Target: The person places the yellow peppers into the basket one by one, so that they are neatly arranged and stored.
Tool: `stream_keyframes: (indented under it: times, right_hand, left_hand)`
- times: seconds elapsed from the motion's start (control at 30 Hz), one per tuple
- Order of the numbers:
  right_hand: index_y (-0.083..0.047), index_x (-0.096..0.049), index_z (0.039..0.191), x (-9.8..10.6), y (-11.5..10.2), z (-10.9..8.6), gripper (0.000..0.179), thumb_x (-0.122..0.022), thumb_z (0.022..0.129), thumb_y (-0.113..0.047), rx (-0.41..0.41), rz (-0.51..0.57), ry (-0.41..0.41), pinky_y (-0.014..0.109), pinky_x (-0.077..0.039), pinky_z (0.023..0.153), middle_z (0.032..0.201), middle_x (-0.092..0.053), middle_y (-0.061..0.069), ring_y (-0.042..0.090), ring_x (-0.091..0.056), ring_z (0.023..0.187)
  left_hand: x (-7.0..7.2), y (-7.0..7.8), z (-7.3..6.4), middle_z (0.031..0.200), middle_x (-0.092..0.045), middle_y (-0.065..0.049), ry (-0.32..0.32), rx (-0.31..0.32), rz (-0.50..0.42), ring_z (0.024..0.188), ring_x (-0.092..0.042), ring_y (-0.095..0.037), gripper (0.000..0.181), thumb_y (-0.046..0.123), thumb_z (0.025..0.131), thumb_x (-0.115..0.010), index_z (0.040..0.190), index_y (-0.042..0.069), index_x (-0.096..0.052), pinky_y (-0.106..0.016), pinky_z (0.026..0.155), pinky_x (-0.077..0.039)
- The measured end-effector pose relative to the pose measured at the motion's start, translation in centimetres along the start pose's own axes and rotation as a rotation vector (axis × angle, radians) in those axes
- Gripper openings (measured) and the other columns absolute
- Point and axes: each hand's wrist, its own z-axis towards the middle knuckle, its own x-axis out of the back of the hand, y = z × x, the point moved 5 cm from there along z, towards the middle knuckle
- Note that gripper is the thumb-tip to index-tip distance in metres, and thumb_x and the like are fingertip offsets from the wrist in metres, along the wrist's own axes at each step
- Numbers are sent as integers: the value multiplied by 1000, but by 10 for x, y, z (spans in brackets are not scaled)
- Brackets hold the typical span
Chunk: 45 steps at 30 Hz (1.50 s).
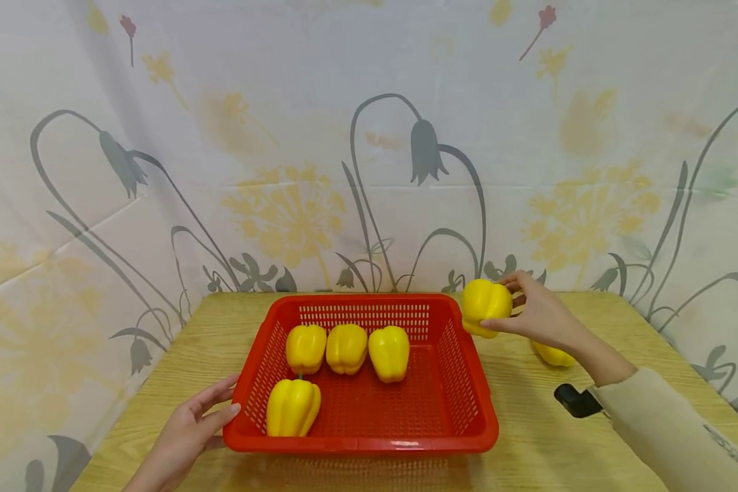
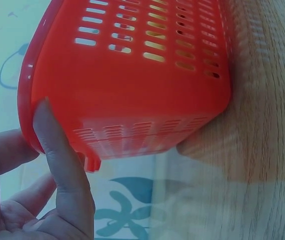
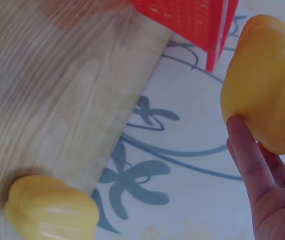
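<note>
A red plastic basket point(image 1: 369, 444) stands on the table with several yellow bell peppers inside, three in a row point(image 1: 347, 349) and one at the front left point(image 1: 292, 408). At its left side, my left hand point(image 1: 187, 427) holds the rim, thumb at the edge and a finger point(image 2: 57, 145) against the outer wall below. My right hand point(image 1: 538, 311) grips another yellow bell pepper point(image 1: 484, 307) above the basket's back right corner, just outside the rim. In the right wrist view, fingertips press this pepper point(image 3: 262, 85). One more yellow bell pepper point(image 3: 52, 207) lies on the table, partly hidden by the right forearm in the head view.
The wood-grain table point(image 1: 523, 410) extends to both sides of the basket. Behind it hangs a pale flower-printed cloth point(image 1: 369, 137). A black device point(image 1: 577, 401) sticks out from the right sleeve point(image 1: 670, 424).
</note>
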Motion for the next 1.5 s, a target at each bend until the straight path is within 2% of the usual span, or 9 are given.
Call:
stream_keyframes:
  times: [0.13,0.37,0.7,0.97,1.33,1.5]
  right_hand:
    - [3,-40,124,-6,-10,3,75,-80,73,-32,25,19,-13,36,-54,71,115,-48,20,32,-53,94]
    - [-1,-41,121,-23,-27,9,74,-82,69,-34,22,75,-50,35,-54,74,114,-49,16,28,-53,95]
    - [-7,-44,115,-53,-57,16,67,-84,67,-31,110,122,-182,30,-53,72,111,-50,10,26,-55,92]
    - [-10,-46,111,-72,-82,17,65,-85,65,-34,168,112,-229,29,-53,70,115,-53,7,18,-58,85]
    - [-12,-48,102,-99,-98,22,60,-85,63,-38,219,82,-272,30,-50,68,98,-55,0,21,-55,82]
    - [-12,-47,99,-114,-102,25,57,-85,64,-35,209,125,-322,30,-51,69,95,-54,0,21,-55,83]
  left_hand:
    - [0,0,0,133,-39,-24,0,3,4,94,-61,-28,61,13,91,-60,143,-2,-31,-44,72,-54]
    - [1,2,0,134,-37,-24,-9,-19,-5,96,-61,-26,60,13,92,-59,143,-2,-30,-43,73,-54]
    - [3,0,-2,134,-39,-23,9,8,2,95,-61,-27,59,12,92,-59,143,-2,-31,-44,73,-54]
    - [3,0,-2,134,-39,-24,15,12,10,95,-61,-27,60,13,92,-59,143,-2,-31,-44,72,-55]
    - [0,0,-1,133,-39,-24,10,1,-1,95,-61,-27,60,12,92,-60,142,-2,-32,-44,72,-55]
    - [0,0,-1,133,-40,-24,14,7,8,94,-61,-27,60,14,91,-60,142,-2,-32,-44,72,-55]
